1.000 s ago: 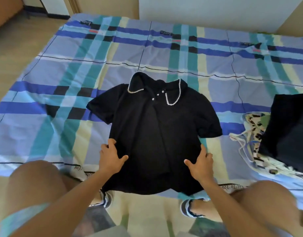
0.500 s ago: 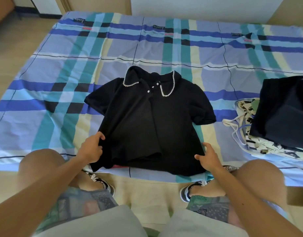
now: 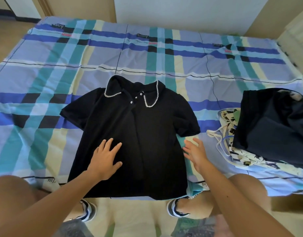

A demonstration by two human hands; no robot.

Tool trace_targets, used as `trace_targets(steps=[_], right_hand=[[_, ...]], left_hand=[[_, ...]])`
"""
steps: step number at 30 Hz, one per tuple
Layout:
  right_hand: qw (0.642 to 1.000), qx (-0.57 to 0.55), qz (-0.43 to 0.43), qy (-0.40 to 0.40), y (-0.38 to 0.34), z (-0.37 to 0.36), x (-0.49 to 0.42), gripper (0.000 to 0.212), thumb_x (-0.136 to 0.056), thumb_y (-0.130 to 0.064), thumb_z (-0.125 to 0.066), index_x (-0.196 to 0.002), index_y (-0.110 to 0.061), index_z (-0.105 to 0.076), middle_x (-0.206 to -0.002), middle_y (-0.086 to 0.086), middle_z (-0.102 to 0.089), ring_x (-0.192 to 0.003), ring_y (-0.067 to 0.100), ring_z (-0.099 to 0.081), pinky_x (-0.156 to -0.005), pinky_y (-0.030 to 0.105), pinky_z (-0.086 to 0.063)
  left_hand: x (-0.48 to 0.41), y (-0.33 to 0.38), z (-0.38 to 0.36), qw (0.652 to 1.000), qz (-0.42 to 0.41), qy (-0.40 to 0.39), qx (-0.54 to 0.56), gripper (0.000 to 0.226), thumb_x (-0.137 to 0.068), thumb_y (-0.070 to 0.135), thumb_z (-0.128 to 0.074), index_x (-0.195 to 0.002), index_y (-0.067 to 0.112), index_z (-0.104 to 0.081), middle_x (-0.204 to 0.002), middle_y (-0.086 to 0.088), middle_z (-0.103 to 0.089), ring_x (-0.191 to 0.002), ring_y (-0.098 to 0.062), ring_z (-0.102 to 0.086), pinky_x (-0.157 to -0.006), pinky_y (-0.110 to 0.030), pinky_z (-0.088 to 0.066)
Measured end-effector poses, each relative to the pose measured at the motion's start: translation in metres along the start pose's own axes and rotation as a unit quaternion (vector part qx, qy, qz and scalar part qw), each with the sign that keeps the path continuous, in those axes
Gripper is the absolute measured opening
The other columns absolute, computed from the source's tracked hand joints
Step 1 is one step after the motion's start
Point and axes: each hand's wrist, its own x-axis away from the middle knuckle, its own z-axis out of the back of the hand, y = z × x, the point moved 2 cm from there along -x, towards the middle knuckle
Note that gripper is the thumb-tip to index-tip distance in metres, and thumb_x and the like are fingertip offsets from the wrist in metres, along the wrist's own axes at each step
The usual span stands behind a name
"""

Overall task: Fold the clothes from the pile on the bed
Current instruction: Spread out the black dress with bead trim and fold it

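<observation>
A black short-sleeved shirt [image 3: 147, 137] with a pearl-trimmed collar lies spread flat, front up, near the front edge of the bed [image 3: 45, 79], its hem hanging slightly over the edge. My left hand [image 3: 105, 159] rests flat on the shirt's lower left part, fingers spread. My right hand [image 3: 196, 153] hovers open at the shirt's right side seam, just below the right sleeve, holding nothing. To the right lies the pile: a dark navy garment [image 3: 273, 127] on top of a cream floral-print garment [image 3: 232, 124] with white straps.
The bed has a blue, teal and cream plaid sheet. My knees and striped slippers [image 3: 176, 209] are at the bed's front edge. A wall runs behind the bed, with wooden floor at the far left.
Both hands let go of the shirt's lower corners. The left hand moved up onto the shirt's body, and the right moved up beside the right seam. The shirt now lies flatter.
</observation>
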Motion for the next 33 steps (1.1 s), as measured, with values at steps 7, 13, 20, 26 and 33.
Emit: trace_targets(steps=[7,13,20,26,33], right_hand=[[0.994,-0.109,-0.001,0.01,-0.033,-0.007,-0.053,0.084,-0.093,-0.03,-0.067,-0.155,-0.04,-0.012,-0.147,0.015,-0.048,-0.113,0.028,-0.064,-0.104,0.042,-0.048],[0.991,-0.073,-0.006,0.115,-0.057,-0.011,-0.111,0.1,-0.08,-0.025,-0.082,-0.155,-0.034,-0.017,-0.154,0.011,-0.036,-0.124,0.033,-0.053,-0.095,0.046,-0.054],[0.978,0.094,0.163,0.091,-0.126,0.018,-0.135,0.081,-0.078,0.008,-0.07,-0.144,-0.028,-0.041,-0.127,0.004,-0.053,-0.109,0.022,-0.058,-0.089,0.031,-0.052],[0.992,-0.009,0.029,0.124,-0.093,0.025,-0.139,0.099,-0.082,-0.02,-0.079,-0.156,-0.026,-0.013,-0.141,0.011,-0.047,-0.116,0.027,-0.056,-0.092,0.043,-0.056],[0.993,0.0,-0.085,0.078,-0.076,-0.002,-0.135,0.097,-0.058,-0.015,-0.09,-0.139,-0.01,-0.038,-0.127,0.016,-0.06,-0.103,0.035,-0.064,-0.069,0.045,-0.061]], left_hand=[[-0.045,0.069,-0.001,0.993,-0.044,-0.093,0.058,0.081,-0.094,0.053,-0.055,-0.158,0.037,-0.008,-0.167,-0.003,0.009,-0.153,-0.032,0.011,-0.121,-0.05,-0.017],[-0.044,0.081,-0.023,0.977,-0.068,-0.2,-0.041,0.09,-0.09,0.069,-0.048,-0.157,0.04,0.004,-0.162,-0.009,0.028,-0.147,-0.041,0.024,-0.123,-0.053,-0.007],[-0.059,0.087,-0.004,0.957,-0.064,-0.274,-0.067,0.087,-0.088,0.074,-0.044,-0.156,0.042,-0.001,-0.163,-0.011,0.025,-0.149,-0.044,0.016,-0.12,-0.053,-0.021],[-0.107,0.127,0.032,0.987,-0.05,-0.095,-0.121,0.052,-0.093,0.062,-0.044,-0.126,0.024,-0.057,-0.131,-0.008,-0.053,-0.118,-0.03,-0.053,-0.09,-0.04,-0.047],[-0.145,0.171,0.011,0.984,-0.126,-0.127,-0.018,0.083,-0.093,0.057,-0.051,-0.159,0.03,-0.009,-0.167,-0.007,0.006,-0.152,-0.037,0.006,-0.12,-0.054,-0.02]])
